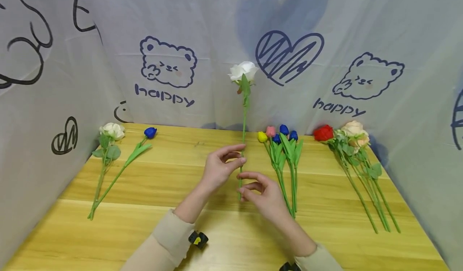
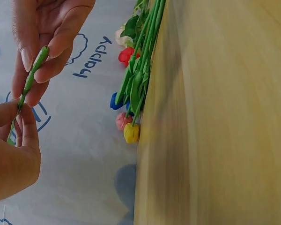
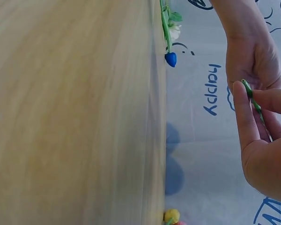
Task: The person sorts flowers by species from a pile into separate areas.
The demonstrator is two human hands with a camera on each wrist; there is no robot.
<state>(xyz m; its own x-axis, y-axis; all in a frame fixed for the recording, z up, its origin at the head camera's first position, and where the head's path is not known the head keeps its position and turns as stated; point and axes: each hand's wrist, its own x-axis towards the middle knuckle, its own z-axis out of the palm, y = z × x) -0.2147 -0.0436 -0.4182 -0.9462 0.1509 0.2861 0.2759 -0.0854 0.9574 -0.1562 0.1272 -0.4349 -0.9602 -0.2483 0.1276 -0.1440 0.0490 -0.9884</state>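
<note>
A white rose (image 1: 244, 72) on a long green stem stands upright in the air above the middle of the table. My left hand (image 1: 221, 167) pinches its stem between thumb and fingers, about two thirds of the way down. Just below, my right hand (image 1: 265, 196) pinches the same stem near its lower end. In the left wrist view the cut end of the stem (image 2: 41, 55) pokes out past the fingers. The right wrist view shows both hands close together around the stem (image 3: 253, 99).
Left on the wooden table (image 1: 162, 231) lie a white rose (image 1: 113, 131) and a blue tulip (image 1: 150, 133), stems crossing. Right of my hands lie yellow (image 1: 262, 137), pink (image 1: 270, 131) and blue tulips (image 1: 283, 129). Farther right are a red rose (image 1: 323, 133) and peach roses (image 1: 354, 130). Curtains surround the table.
</note>
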